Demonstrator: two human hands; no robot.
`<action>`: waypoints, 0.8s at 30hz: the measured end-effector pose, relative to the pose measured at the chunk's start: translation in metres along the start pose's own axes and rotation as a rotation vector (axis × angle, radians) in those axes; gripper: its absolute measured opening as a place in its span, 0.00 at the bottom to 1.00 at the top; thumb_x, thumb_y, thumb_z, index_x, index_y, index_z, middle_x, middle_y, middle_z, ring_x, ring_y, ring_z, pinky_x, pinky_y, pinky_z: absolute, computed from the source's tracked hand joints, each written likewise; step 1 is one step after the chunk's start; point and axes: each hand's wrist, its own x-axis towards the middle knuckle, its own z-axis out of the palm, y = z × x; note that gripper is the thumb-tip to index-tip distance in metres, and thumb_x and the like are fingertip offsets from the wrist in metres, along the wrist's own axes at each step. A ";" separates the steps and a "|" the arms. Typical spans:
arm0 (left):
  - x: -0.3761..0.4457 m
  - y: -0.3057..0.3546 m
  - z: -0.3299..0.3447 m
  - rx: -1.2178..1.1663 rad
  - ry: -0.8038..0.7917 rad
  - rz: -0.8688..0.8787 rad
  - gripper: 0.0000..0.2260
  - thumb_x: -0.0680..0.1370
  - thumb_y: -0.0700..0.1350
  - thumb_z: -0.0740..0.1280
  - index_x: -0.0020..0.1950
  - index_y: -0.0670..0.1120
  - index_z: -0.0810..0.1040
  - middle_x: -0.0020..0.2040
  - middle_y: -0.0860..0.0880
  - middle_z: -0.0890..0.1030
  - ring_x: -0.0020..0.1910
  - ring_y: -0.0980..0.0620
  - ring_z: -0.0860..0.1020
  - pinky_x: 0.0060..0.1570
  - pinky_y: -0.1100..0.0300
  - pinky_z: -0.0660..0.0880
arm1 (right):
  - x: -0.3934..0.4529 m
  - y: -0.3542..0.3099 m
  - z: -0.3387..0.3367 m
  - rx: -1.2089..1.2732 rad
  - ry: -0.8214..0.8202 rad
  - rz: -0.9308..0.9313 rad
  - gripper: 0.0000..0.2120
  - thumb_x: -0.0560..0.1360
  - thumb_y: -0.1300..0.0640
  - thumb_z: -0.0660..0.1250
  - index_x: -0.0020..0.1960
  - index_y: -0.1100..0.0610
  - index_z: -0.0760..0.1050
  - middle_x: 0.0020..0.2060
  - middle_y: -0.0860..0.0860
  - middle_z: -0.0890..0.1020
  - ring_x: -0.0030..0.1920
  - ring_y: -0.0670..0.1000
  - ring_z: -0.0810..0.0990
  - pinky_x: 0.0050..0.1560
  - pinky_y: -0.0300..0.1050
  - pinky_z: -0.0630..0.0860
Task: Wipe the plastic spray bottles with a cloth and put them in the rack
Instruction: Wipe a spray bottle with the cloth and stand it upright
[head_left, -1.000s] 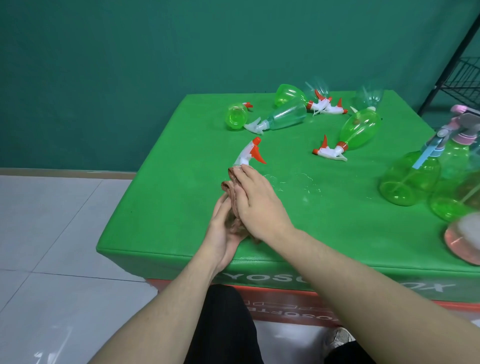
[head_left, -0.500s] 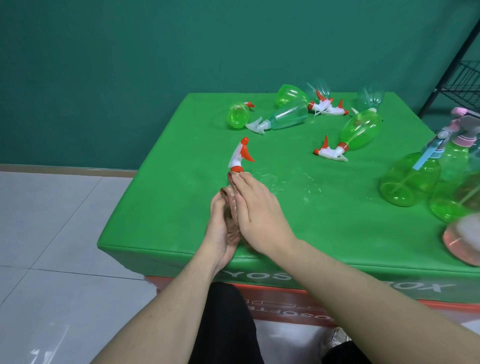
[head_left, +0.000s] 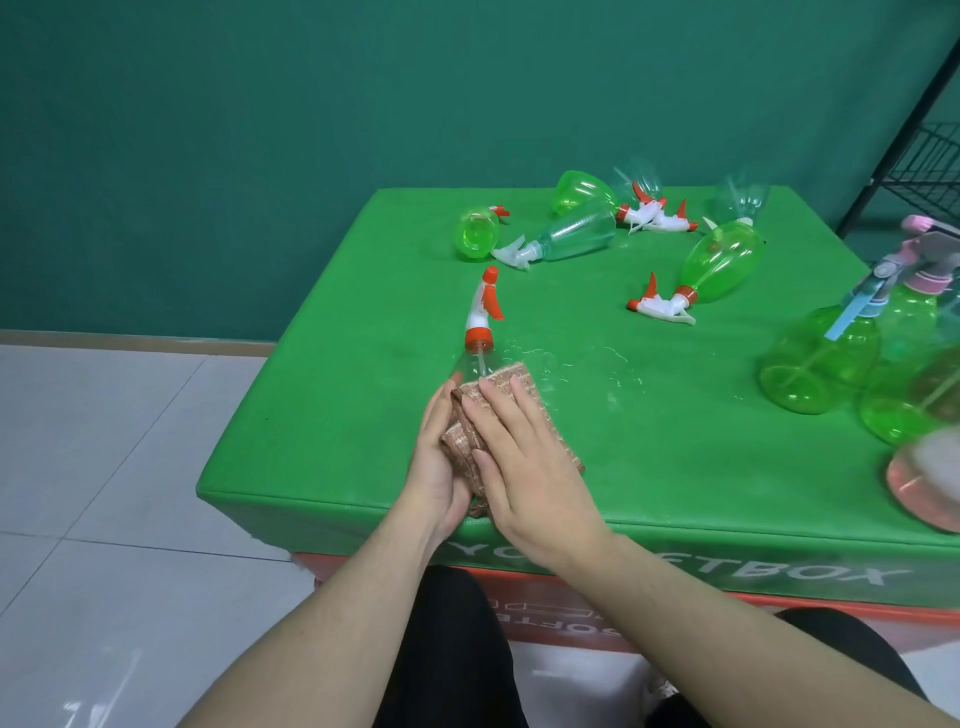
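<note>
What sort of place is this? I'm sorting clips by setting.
Probably a staged recording room, not a home: a plain green backdrop wall, a padded green box used as a table, and a black wire rack at the right edge.

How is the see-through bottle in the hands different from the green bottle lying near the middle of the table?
The clear spray bottle is colourless; the green spray bottle is bright green. The clear one is mostly wrapped in a brown cloth, between the left hand and right hand; the green one lies bare and untouched on the green table. Both have white sprayers with orange triggers.
</note>
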 end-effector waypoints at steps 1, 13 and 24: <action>-0.001 0.000 0.002 0.031 0.013 -0.011 0.30 0.76 0.56 0.71 0.73 0.41 0.73 0.67 0.37 0.79 0.66 0.41 0.79 0.68 0.45 0.75 | 0.004 -0.001 -0.001 -0.018 -0.002 0.006 0.24 0.85 0.52 0.52 0.80 0.55 0.63 0.80 0.52 0.62 0.82 0.53 0.51 0.81 0.51 0.48; -0.006 0.008 0.002 -0.037 -0.031 -0.045 0.18 0.84 0.50 0.59 0.68 0.43 0.79 0.64 0.40 0.82 0.61 0.43 0.81 0.61 0.44 0.76 | 0.078 -0.008 -0.011 0.254 -0.050 0.359 0.22 0.86 0.52 0.52 0.79 0.50 0.64 0.80 0.47 0.60 0.78 0.48 0.60 0.78 0.44 0.54; -0.006 0.010 0.006 -0.008 0.006 -0.048 0.21 0.85 0.56 0.56 0.59 0.44 0.83 0.52 0.44 0.86 0.46 0.48 0.86 0.42 0.59 0.82 | 0.039 -0.009 -0.001 0.111 -0.010 0.156 0.24 0.86 0.53 0.48 0.80 0.57 0.62 0.79 0.53 0.64 0.80 0.50 0.57 0.81 0.48 0.53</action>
